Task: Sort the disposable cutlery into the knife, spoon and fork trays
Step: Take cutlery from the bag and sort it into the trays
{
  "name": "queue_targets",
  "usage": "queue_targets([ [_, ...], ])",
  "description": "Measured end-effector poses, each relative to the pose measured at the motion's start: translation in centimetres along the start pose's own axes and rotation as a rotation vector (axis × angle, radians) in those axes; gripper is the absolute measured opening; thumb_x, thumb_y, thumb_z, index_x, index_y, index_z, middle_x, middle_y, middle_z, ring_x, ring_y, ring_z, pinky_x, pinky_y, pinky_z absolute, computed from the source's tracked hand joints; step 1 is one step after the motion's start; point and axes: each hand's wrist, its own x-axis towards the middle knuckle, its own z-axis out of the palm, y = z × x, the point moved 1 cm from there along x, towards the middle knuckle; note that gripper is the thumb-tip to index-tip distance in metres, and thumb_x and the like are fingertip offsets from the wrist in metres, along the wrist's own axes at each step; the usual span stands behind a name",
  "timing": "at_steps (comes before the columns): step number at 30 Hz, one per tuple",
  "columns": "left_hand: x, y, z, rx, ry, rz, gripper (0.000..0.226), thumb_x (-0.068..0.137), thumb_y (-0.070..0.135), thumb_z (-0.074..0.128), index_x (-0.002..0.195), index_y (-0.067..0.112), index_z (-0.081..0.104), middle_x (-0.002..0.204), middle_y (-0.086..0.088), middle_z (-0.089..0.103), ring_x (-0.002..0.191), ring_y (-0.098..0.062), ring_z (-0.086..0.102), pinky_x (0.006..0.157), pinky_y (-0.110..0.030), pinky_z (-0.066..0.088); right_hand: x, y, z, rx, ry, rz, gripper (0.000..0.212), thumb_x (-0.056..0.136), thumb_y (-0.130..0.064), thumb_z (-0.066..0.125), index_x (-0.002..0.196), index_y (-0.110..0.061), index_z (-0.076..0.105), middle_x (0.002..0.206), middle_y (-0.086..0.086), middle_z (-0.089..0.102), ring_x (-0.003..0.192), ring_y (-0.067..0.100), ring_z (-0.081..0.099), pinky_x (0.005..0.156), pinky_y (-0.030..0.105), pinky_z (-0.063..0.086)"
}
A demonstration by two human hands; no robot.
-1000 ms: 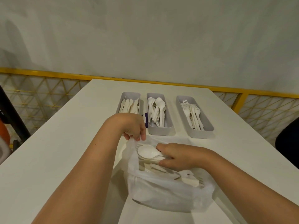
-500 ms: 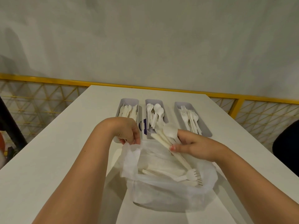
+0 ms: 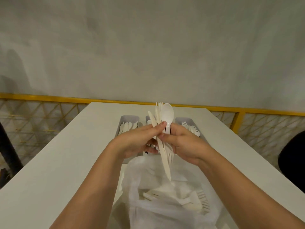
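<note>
Both hands hold a mixed bundle of white plastic cutlery [image 3: 162, 146] upright above the table. My left hand [image 3: 138, 141] and my right hand [image 3: 183, 142] grip its middle from either side. A white spoon [image 3: 167, 115] sticks up from the top, and a knife blade and fork tines point down. Behind the hands stand three grey trays: the knife tray [image 3: 128, 118] on the left, the spoon tray [image 3: 147, 118] mostly hidden in the middle, the fork tray [image 3: 184, 120] on the right. A white plastic bag [image 3: 148, 200] with several forks lies near me.
The white table [image 3: 66, 154] runs to a far edge by a grey wall. A yellow railing with mesh [image 3: 41, 98] borders it at the back and sides. A dark object [image 3: 293, 157] sits at the right edge.
My right hand lifted a bundle of cutlery out of the bag and raised it. My left hand let go of the bag's rim and came up to grip the bundle too.
</note>
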Motion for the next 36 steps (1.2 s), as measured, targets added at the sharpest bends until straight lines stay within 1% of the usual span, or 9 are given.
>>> queue_targets([
  [6,1.2,0.0,0.9,-0.225,0.268,-0.061,0.034,0.094,0.041,0.049,0.106,0.014,0.067,0.102,-0.015,0.070,0.098,-0.033,0.066,0.095,-0.048,0.050,0.7,-0.7,0.9,-0.077,-0.004,0.130,0.026,0.098,-0.006,0.041,0.119,-0.006,0.057,0.092,0.008,0.067,0.081,0.016,0.066,0.078,0.030,0.055],
  [12,1.1,0.0,-0.3,-0.403,0.457,-0.026,0.034,0.097,0.035,0.044,0.077,0.012,0.061,0.064,-0.003,0.071,0.065,-0.021,0.063,0.064,-0.033,0.050,1.5,-0.3,1.9,-0.057,0.069,0.250,0.029,0.101,-0.015,0.038,0.122,-0.005,0.054,0.090,0.011,0.067,0.072,0.022,0.067,0.076,0.035,0.057],
  [16,0.9,0.2,-1.2,-0.511,0.459,-0.066,0.038,0.099,0.034,0.039,0.090,0.004,0.060,0.089,-0.014,0.065,0.072,-0.024,0.062,0.062,-0.034,0.050,2.2,0.2,3.1,-0.165,0.174,0.220,0.022,0.101,-0.019,0.036,0.116,-0.013,0.050,0.089,0.010,0.068,0.068,0.026,0.067,0.076,0.042,0.059],
  [19,1.0,0.0,-2.3,-0.540,0.516,-0.047,0.034,0.100,0.026,0.040,0.110,-0.002,0.056,0.089,-0.014,0.066,0.067,-0.022,0.066,0.055,-0.034,0.054,2.9,0.4,3.5,-0.275,0.261,0.193,0.020,0.100,-0.025,0.037,0.109,-0.021,0.054,0.101,0.005,0.068,0.085,0.025,0.068,0.083,0.043,0.057],
  [22,0.3,0.3,-3.4,-0.639,0.472,-0.014,0.031,0.102,0.020,0.033,0.083,0.004,0.051,0.069,-0.012,0.071,0.056,-0.017,0.070,0.051,-0.028,0.057,3.4,-0.1,3.5,-0.371,0.324,0.158,0.017,0.099,-0.022,0.036,0.099,-0.015,0.052,0.093,0.005,0.064,0.082,0.020,0.062,0.076,0.037,0.053],
  [25,-0.4,0.6,-4.9,-0.756,0.500,0.033,0.037,0.103,0.020,0.029,0.072,0.009,0.043,0.080,-0.015,0.068,0.073,-0.021,0.071,0.064,-0.034,0.056,3.8,-1.1,2.6,-0.277,0.364,0.109,0.014,0.100,-0.013,0.037,0.095,-0.006,0.048,0.078,0.010,0.059,0.063,0.022,0.062,0.063,0.036,0.058],
  [31,-1.3,0.3,-7.1,-0.920,0.594,0.076,0.036,0.102,0.028,0.036,0.071,0.012,0.044,0.040,0.001,0.049,0.030,-0.010,0.044,0.059,-0.030,0.050,6.6,-1.2,-2.9,-0.418,0.580,0.122,0.009,0.094,-0.004,0.037,0.097,-0.007,0.046,0.062,0.009,0.055,0.049,0.024,0.057,0.063,0.041,0.055],
  [34,-1.3,0.3,-7.2,-0.910,0.571,0.085,0.037,0.102,0.029,0.035,0.070,0.012,0.044,0.037,0.004,0.041,0.029,-0.008,0.036,0.055,-0.025,0.045,7.7,0.7,-3.5,-0.736,0.532,0.250,0.012,0.091,-0.003,0.042,0.100,-0.005,0.050,0.074,0.011,0.058,0.056,0.022,0.054,0.051,0.027,0.044],
  [36,-1.2,0.3,-7.1,-0.931,0.550,0.091,0.037,0.101,0.028,0.035,0.070,0.011,0.045,0.037,0.003,0.039,0.029,-0.008,0.035,0.057,-0.024,0.041,8.5,2.1,-3.4,-0.911,0.484,0.275,0.021,0.090,-0.005,0.046,0.109,-0.004,0.055,0.093,0.014,0.060,0.075,0.025,0.054,0.060,0.027,0.040],
])
